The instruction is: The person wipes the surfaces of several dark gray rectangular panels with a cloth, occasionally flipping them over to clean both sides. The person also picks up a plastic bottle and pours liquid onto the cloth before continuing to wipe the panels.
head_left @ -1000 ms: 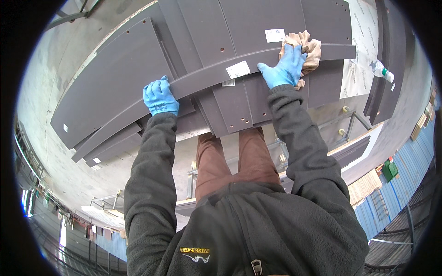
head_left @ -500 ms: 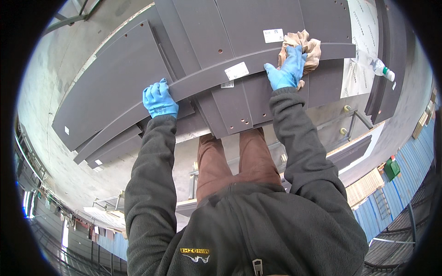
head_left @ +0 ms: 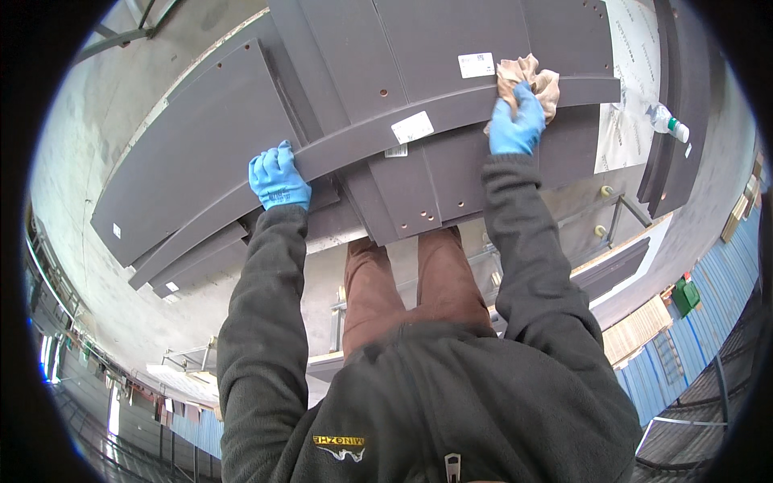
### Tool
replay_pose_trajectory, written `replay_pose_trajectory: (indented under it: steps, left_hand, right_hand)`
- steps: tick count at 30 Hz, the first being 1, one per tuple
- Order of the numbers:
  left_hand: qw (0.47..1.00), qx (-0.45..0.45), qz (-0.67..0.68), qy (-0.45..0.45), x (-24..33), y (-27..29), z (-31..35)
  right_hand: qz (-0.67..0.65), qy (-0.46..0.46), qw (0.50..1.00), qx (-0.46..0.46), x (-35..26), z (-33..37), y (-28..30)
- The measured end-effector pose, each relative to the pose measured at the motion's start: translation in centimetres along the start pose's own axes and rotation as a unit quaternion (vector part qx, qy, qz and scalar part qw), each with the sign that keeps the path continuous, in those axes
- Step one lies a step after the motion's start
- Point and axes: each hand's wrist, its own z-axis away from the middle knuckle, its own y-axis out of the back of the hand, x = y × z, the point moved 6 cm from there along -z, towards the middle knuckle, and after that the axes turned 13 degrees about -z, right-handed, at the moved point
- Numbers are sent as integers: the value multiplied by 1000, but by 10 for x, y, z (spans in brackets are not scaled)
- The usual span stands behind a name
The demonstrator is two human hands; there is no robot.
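Left hand [head_left: 279,177]: one, clenched on the long strip [head_left: 348,146], left of its middle
Right hand [head_left: 517,122]: one, grasping one crumpled cloth [head_left: 545,87] over the strip's right part
Long strip: one, spanning the dark panels [head_left: 193,145], lower left corner to right edge
Bottle [head_left: 664,121]: one, at the right-hand boards' [head_left: 672,165] left edge

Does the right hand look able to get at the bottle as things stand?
Likely yes: only low panels and a white sheet lie between the right hand and the bottle, with nothing upright in the way. It holds a cloth, though, which may need setting down first.
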Motion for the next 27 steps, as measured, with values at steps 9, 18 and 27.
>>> replay_pose_trajectory:
  steps: [9,18,27]
  left_hand:
    - [1000,0,-4,-2,2,2,-2]
    - [999,9,-36,-17,1,-9,5]
    - [996,-76,-49,5,5,0,-6]
  right_hand:
    - [109,300,890,-324,-45,63,-59]
    - [172,344,922,-48,106,-147,100]
    - [118,2,991,58,124,-217,215]
